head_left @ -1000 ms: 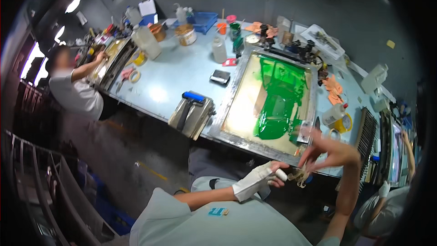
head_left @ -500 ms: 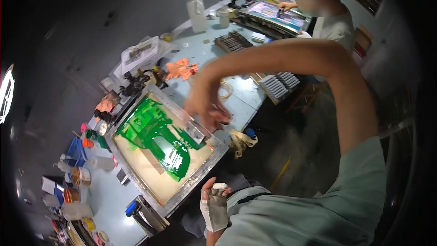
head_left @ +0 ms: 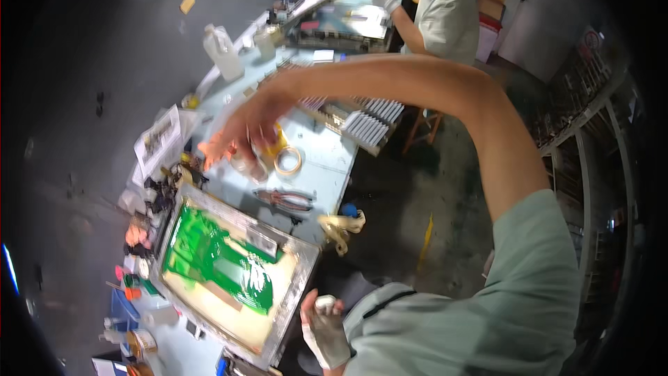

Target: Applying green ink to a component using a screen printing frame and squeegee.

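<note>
My right hand, bare and blurred by motion, reaches over the blue table with its fingers pointing down. Partly beneath it lies a crumpled orange cloth; a roll of tape sits just beside the fingers. Whether the fingers hold anything cannot be made out. My left hand, in a white glove with some bare fingertips, is near my body with fingers loosely bent and apart. Between my hands and to the left stands a screen-printing frame, with wet green ink and a squeegee resting inside.
Pliers lie beyond the frame's far edge. A white jug stands farther back, and racks of grey strips lie to the right. A co-worker works at another frame. Cloth strips hang off the table edge.
My right hand has moved from the frame's far corner up and left toward the orange cloth. Pliers have come into sight. The view has shifted rightward; the left hand stays near my body.
</note>
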### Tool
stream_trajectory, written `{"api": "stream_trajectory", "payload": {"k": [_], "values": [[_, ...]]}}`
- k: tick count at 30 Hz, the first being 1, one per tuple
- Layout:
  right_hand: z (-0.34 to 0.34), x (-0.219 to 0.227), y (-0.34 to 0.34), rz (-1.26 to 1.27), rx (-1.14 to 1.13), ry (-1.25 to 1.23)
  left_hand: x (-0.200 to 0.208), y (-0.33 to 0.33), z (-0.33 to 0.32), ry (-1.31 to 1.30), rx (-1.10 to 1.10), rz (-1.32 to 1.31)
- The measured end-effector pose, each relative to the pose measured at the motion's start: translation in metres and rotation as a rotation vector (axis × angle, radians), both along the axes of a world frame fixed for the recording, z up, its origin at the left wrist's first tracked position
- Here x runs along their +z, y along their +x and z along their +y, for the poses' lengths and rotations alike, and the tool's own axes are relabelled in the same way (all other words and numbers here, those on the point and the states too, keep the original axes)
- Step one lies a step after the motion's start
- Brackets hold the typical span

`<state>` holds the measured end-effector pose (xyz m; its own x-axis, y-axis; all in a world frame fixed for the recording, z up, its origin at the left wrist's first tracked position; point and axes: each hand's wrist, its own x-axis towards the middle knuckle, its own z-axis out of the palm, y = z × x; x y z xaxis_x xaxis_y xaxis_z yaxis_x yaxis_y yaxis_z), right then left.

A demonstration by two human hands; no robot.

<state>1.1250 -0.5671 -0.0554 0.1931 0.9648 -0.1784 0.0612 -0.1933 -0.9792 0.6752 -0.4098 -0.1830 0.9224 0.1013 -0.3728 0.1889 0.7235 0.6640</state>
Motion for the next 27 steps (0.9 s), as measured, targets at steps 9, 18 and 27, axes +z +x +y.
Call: {"api": "stream_trajectory", "payload": {"k": [9,18,27], "values": [[-0.087,-0.069,0.066,-0.849,-0.062,-1.008,0.002,0.009,-0.023,0.061,-0.231,-0.049],[-0.067,-0.094,0.043,-0.552,0.024,-0.854,0.004,0.007,-0.013,0.059,-0.208,-0.096],[-0.028,-0.036,-0.114,0.076,0.575,-0.683,0.001,-0.001,-0.012,0.212,-0.155,-0.04]]}}
